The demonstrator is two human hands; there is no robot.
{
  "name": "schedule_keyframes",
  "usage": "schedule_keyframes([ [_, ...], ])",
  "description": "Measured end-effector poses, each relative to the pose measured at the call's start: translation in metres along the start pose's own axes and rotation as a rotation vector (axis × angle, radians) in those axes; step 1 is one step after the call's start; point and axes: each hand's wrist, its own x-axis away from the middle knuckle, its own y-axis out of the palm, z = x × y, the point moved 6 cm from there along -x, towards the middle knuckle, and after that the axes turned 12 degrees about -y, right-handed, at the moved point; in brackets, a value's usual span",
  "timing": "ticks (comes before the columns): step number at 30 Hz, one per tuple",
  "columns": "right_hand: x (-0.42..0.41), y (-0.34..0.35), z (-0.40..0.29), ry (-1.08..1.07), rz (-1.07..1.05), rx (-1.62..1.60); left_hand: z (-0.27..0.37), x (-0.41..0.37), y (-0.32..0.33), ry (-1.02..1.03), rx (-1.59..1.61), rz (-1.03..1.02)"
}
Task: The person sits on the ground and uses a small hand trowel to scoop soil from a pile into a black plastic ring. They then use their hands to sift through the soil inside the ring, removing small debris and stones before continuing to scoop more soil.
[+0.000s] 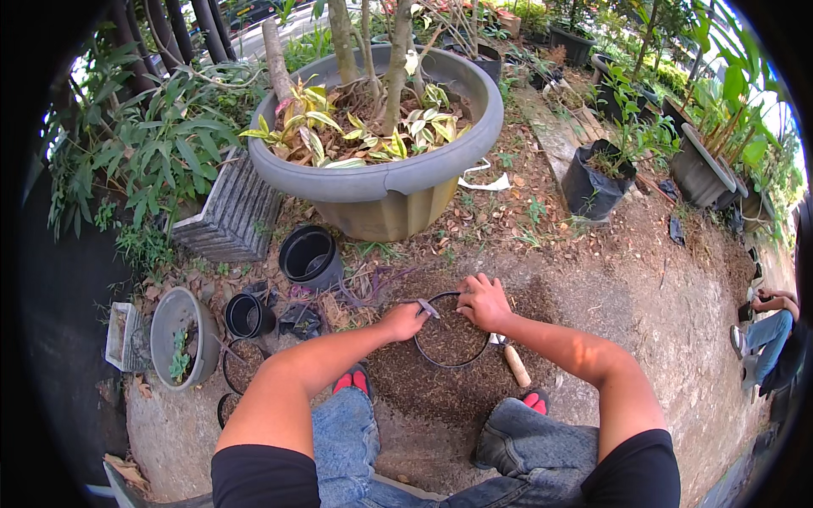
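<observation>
A round black plastic pot (452, 340), filled with brown, fibrous potting mix, stands between my feet on a spread of the same mix. My left hand (405, 322) grips the pot's left rim, and a small grey pointed piece (429, 309), perhaps a leaf or plastic flap, sticks out beside the thumb. On the far right rim, my right hand (486, 303) has its fingers curled over the edge; part of the rim is hidden beneath it. A hand trowel with a wooden handle (517, 366) lies right of the pot, its blade partly covered by my forearm.
Black pots (311, 257) and a grey round planter (184, 336) stand to the left. Ahead is a large grey planter (394, 181) with trunks and variegated leaves. A black grow bag (597, 181) stands ahead right. At the far right sits another person (768, 336).
</observation>
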Motion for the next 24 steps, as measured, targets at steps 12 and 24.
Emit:
schedule_keyframes([
  [12, 0.021, -0.028, 0.037, 0.232, 0.290, -0.281, -0.001, 0.000, 0.000, 0.017, 0.003, 0.028],
  [24, 0.034, -0.034, 0.051, 0.327, 0.073, -0.196, -0.008, -0.005, 0.004, 0.013, -0.003, 0.047],
])
